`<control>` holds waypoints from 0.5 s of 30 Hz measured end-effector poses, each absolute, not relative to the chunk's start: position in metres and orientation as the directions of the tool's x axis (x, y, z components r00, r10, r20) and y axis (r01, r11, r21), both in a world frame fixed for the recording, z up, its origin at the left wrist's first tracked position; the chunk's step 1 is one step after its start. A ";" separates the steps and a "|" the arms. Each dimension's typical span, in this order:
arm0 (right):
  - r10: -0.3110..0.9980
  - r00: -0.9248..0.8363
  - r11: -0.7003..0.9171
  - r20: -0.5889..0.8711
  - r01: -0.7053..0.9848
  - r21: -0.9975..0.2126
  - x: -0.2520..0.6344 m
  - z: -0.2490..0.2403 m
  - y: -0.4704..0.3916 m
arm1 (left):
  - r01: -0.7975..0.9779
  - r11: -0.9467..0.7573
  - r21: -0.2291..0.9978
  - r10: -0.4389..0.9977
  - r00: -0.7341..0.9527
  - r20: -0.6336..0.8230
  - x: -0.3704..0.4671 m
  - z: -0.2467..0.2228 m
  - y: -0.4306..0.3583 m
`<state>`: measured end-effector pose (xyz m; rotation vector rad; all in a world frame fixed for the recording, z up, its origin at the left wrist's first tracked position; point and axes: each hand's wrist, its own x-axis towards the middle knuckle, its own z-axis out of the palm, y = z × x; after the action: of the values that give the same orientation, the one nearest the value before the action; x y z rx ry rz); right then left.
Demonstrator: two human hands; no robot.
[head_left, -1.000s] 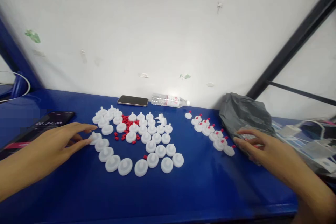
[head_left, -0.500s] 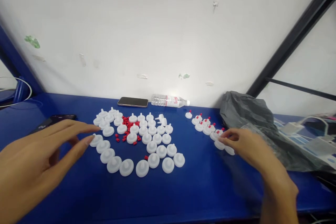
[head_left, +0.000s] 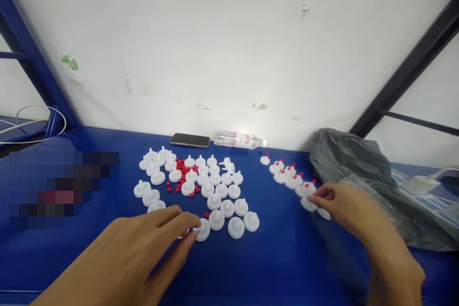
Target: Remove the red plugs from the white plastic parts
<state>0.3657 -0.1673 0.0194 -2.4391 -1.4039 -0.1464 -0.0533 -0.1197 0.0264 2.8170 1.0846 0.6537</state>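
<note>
My left hand (head_left: 158, 248) is at the front of the loose group, thumb and index finger closing at the left side of a white nozzle cap (head_left: 203, 230). Its knuckles cover part of the caps behind. On the right, my right hand (head_left: 337, 205) has its fingertips pinched at the top of another white nozzle cap (head_left: 308, 203), whose tip they hide. That cap belongs to a slanting row of white caps with red tips (head_left: 291, 180). Loose small red tips (head_left: 184, 168) lie among the white nozzle caps (head_left: 215, 179) in the middle.
A phone (head_left: 190, 140) and a clear plastic bottle (head_left: 239, 139) lie by the wall. Grey plastic bags (head_left: 351, 162) cover the right side, near a white charger (head_left: 421, 184). A blurred-out patch (head_left: 60, 191) hides the left of the blue table (head_left: 287, 267).
My left hand has moved right and forward from the left caps to the front cap. My right hand stays at the row's near end. The view has shifted slightly left.
</note>
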 end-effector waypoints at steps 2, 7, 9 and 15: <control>0.828 0.520 -0.475 0.211 0.849 -0.230 0.358 0.027 -0.168 | 0.622 -0.764 0.172 0.632 0.666 0.396 -0.051 0.027 -0.122; 0.936 0.249 -0.108 0.249 0.876 -0.469 0.296 0.062 -0.183 | 0.582 -0.795 0.171 0.581 0.650 0.490 -0.033 0.027 -0.131; 0.971 0.081 0.055 0.223 0.838 -0.543 0.260 0.068 -0.187 | 0.591 -0.790 0.165 0.576 0.622 0.530 -0.023 0.026 -0.135; 0.946 -0.168 0.302 0.279 0.770 -0.562 0.177 0.058 -0.177 | 0.599 -0.723 0.343 0.690 0.610 0.390 -0.010 0.028 -0.141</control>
<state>0.1771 -0.1766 0.0578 -1.5196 -1.9917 0.3918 -0.0103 -0.1406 0.0278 2.6553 1.0737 0.7569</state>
